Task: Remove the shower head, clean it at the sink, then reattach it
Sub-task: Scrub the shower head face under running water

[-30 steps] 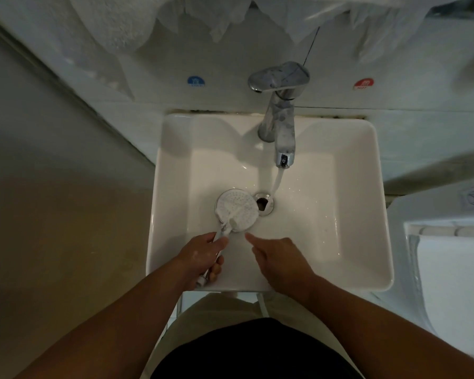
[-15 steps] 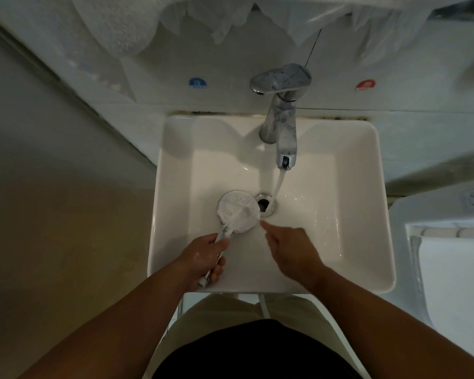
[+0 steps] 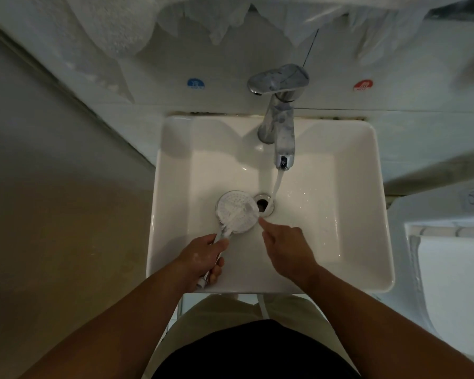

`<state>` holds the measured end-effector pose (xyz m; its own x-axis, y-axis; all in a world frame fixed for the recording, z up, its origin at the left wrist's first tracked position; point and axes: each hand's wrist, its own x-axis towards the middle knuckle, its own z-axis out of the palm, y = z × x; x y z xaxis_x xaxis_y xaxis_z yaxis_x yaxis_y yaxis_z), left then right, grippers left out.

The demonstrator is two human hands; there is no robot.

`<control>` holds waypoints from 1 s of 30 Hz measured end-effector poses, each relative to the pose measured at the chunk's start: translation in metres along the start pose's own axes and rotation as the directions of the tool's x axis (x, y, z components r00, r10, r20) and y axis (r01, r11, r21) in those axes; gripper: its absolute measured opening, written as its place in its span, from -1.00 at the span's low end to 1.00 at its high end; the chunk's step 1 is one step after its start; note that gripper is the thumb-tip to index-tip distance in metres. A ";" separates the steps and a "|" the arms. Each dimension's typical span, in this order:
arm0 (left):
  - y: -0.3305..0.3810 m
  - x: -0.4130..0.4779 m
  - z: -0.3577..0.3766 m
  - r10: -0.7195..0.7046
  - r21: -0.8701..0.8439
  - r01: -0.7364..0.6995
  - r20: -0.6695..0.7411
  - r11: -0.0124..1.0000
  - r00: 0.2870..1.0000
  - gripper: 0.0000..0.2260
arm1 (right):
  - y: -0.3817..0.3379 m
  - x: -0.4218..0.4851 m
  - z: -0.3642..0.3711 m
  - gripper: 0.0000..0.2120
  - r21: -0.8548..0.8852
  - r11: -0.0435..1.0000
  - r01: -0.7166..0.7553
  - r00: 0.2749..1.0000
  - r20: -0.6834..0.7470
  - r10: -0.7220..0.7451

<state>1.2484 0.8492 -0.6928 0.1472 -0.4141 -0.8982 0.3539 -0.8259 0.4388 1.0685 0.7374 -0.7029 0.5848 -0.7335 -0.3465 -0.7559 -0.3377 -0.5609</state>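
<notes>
Sink (image 3: 312,138): tap (image 3: 281,132) running, shower head (image 3: 237,210) inside | left hand (image 3: 200,258): fingers (image 3: 215,273) grip handle (image 3: 225,232) | right hand (image 3: 285,247): forefinger straight at rim

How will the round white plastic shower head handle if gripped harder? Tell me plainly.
The round white shower head is probably slippery: the left hand gripping its thin handle glistens wet, and tap water runs beside it. Likely light and stiff: one hand holds it by the handle, no bend showing.
</notes>
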 end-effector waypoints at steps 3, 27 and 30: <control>-0.001 0.000 -0.001 0.005 0.007 -0.005 -0.002 1.000 1.000 -0.77 | -0.010 -0.020 0.005 -0.60 -0.019 0.995 0.096 0.987 0.131 -0.093; 0.001 -0.003 0.000 -0.001 -0.005 0.001 0.007 1.000 1.000 -0.81 | -0.010 -0.017 0.001 -0.61 -0.067 0.991 0.116 0.984 0.145 -0.105; 0.001 -0.003 0.001 -0.004 -0.007 0.004 0.001 1.000 1.000 -0.82 | 0.008 -0.001 -0.005 -0.61 -0.037 0.999 0.003 0.999 0.032 -0.001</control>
<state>1.2479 0.8490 -0.6900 0.1445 -0.4110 -0.9001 0.3608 -0.8252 0.4347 1.0603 0.7318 -0.7034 0.5950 -0.7135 -0.3700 -0.7649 -0.3613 -0.5333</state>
